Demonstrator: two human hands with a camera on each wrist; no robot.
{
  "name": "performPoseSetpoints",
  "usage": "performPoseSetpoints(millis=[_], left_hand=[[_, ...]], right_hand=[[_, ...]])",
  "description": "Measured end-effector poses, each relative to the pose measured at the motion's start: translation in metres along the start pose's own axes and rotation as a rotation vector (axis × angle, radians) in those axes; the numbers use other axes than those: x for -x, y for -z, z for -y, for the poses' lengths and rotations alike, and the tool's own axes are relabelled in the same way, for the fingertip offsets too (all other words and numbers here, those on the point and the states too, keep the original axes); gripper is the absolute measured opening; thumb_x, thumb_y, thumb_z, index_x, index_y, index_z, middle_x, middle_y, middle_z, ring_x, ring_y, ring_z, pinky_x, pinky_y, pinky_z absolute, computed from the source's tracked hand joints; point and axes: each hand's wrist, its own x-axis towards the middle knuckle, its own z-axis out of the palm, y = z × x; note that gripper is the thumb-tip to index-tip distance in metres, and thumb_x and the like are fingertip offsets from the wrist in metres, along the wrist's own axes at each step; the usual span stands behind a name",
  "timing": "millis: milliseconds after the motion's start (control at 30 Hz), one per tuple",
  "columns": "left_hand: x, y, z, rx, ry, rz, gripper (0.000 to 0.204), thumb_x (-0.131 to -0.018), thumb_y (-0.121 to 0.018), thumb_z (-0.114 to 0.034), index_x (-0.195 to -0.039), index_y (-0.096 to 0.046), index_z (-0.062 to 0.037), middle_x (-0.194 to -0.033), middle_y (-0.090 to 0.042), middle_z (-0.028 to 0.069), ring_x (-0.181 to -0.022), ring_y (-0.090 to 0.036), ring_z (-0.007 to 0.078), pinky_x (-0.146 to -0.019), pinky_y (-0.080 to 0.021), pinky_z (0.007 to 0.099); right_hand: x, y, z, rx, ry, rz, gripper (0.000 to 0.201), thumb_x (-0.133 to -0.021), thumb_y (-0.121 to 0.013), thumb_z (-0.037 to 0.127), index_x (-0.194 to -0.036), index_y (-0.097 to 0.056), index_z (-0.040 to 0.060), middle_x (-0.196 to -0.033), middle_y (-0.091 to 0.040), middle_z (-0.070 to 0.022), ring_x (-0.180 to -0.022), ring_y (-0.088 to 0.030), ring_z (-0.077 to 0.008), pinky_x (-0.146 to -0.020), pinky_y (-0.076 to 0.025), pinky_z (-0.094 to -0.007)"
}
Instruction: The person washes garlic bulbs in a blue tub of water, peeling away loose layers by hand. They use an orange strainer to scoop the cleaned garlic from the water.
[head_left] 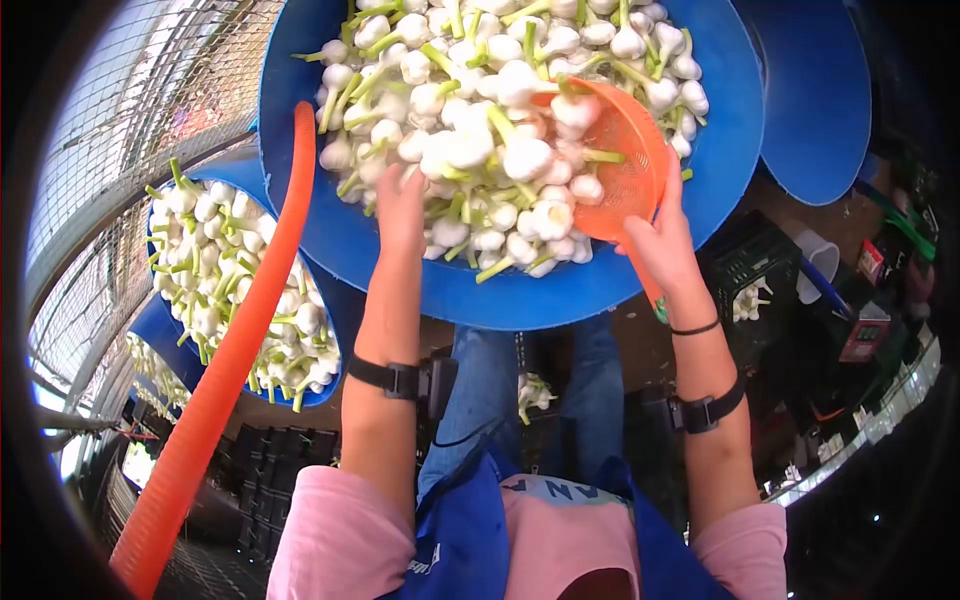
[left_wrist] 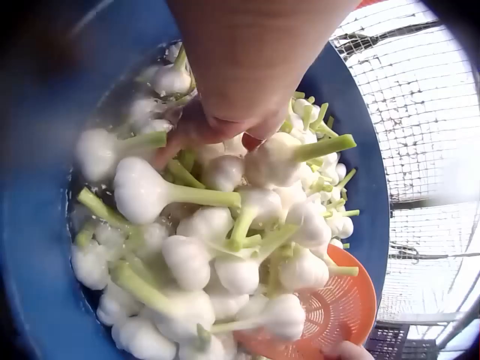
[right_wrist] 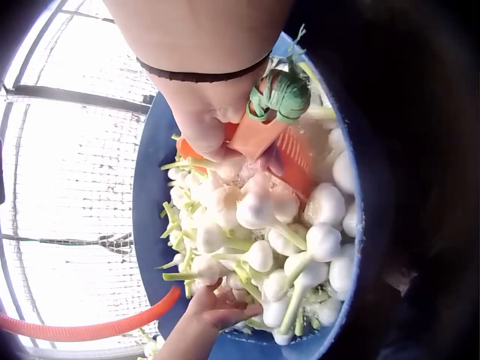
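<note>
Scooping garlic bulbs (head_left: 500, 150) from the big blue tub (head_left: 330, 240) with an orange strainer (head_left: 625, 170). Right hand (head_left: 665, 245) wrapped tight round the strainer's handle, grip fully closed on it, bowl tilted into the heap and already part loaded. Left hand (head_left: 400, 205) flat and loose-fingered against the pile, holding nothing, touching bulbs near the tub's front rim. Best done, by the look of it, by sweeping bulbs sideways into the strainer with the flat palm, keeping the rim low under the heap. Second tub of garlic (head_left: 215, 280) to the left, beside an orange hose (head_left: 235, 350).
</note>
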Motion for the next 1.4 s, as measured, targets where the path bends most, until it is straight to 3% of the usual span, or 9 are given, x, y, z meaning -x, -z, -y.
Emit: performPoseSetpoints(millis=[67,200,400,800,1067,1167,1300,1367,1400], left_hand=[[0.027,0.001,-0.014,-0.296,-0.346,-0.231,0.044,-0.081,-0.063,-0.012,-0.122,-0.052,-0.0013,-0.124,-0.051,0.0191,-0.115,-0.049,0.031,-0.101,-0.035,0.0386],[0.048,-0.017,-0.048,-0.478,-0.777,-0.099,0.026,-0.083,-0.061,-0.011,-0.108,-0.061,-0.0045,-0.122,-0.056,0.0135,-0.118,-0.048,0.0271,-0.1,-0.037,0.0354],[-0.001,-0.067,-0.063,-0.854,-0.807,0.237,0.032,-0.074,-0.062,-0.007,-0.106,-0.065,-0.0093,-0.123,-0.056,0.0099,-0.116,-0.048,0.031,-0.098,-0.04,0.0432],[-0.025,-0.081,-0.046,-1.114,-0.994,0.188,0.027,-0.067,-0.075,-0.017,-0.092,-0.068,-0.0133,-0.113,-0.054,0.0068,-0.11,-0.048,0.03,-0.089,-0.043,0.0421],[-0.021,-0.055,-0.068,-0.756,-1.071,0.139,0.01,-0.073,-0.066,-0.004,-0.083,-0.063,-0.0054,-0.105,-0.061,0.012,-0.099,-0.056,0.0296,-0.084,-0.048,0.0416],[-0.005,-0.03,-0.103,-0.09,-0.632,0.282,0.006,-0.082,-0.063,-0.005,-0.087,-0.061,-0.004,-0.107,-0.061,0.0114,-0.092,-0.06,0.0235,-0.08,-0.05,0.0344],[0.02,0.025,-0.204,0.763,-0.854,0.085,0.013,-0.089,-0.059,-0.009,-0.099,-0.058,-0.0009,-0.114,-0.056,0.0147,-0.095,-0.059,0.021,-0.076,-0.05,0.0283],[-0.053,0.075,-0.202,1.033,-0.663,-0.219,0.033,-0.091,-0.057,-0.015,-0.119,-0.049,0.0013,-0.127,-0.045,0.0191,-0.105,-0.055,0.0232,-0.079,-0.049,0.0319],[-0.115,0.119,-0.175,0.987,-0.242,-0.311,0.054,-0.091,-0.056,-0.019,-0.134,-0.031,0.0018,-0.133,-0.036,0.0192,-0.109,-0.051,0.0253,-0.084,-0.047,0.0373]], right_hand=[[0.012,-0.001,0.004,-0.013,0.0,0.012,0.095,-0.071,-0.049,-0.006,-0.15,-0.002,0.0183,-0.133,-0.046,-0.015,-0.078,-0.06,-0.0178,-0.056,-0.054,-0.0274],[0.015,-0.01,-0.002,0.052,0.013,-0.018,0.096,-0.07,-0.05,-0.005,-0.149,-0.001,0.0171,-0.133,-0.045,-0.0161,-0.077,-0.061,-0.0189,-0.056,-0.054,-0.0279],[0.011,-0.007,-0.01,0.132,0.003,-0.06,0.095,-0.072,-0.051,-0.004,-0.149,0.0,0.0149,-0.129,-0.047,-0.0185,-0.075,-0.062,-0.0201,-0.056,-0.054,-0.029],[0.019,0.004,-0.011,0.103,-0.008,-0.166,0.093,-0.072,-0.048,-0.006,-0.149,0.002,0.0128,-0.129,-0.049,-0.0151,-0.079,-0.063,-0.0174,-0.056,-0.053,-0.0262],[0.027,0.016,-0.011,0.153,0.021,-0.231,0.093,-0.072,-0.048,-0.006,-0.149,0.002,0.0126,-0.124,-0.052,-0.0154,-0.074,-0.061,-0.0162,-0.056,-0.052,-0.0265],[0.028,0.019,-0.018,0.246,0.047,-0.207,0.092,-0.073,-0.051,-0.005,-0.148,0.0,0.0071,-0.138,-0.037,-0.0229,-0.104,-0.056,-0.0318,-0.077,-0.052,-0.0353],[0.024,0.013,-0.026,0.38,0.129,-0.223,0.092,-0.072,-0.054,-0.004,-0.147,0.0,0.0038,-0.143,-0.028,-0.0282,-0.122,-0.045,-0.0418,-0.099,-0.042,-0.0419],[0.026,0.008,-0.027,0.382,0.144,-0.227,0.093,-0.073,-0.055,-0.003,-0.147,0.001,0.004,-0.142,-0.028,-0.0299,-0.122,-0.044,-0.0436,-0.102,-0.038,-0.0432],[0.029,0.005,-0.028,0.395,0.142,-0.229,0.093,-0.073,-0.056,-0.003,-0.147,0.001,0.0042,-0.141,-0.028,-0.0307,-0.122,-0.043,-0.0444,-0.103,-0.037,-0.0437]])
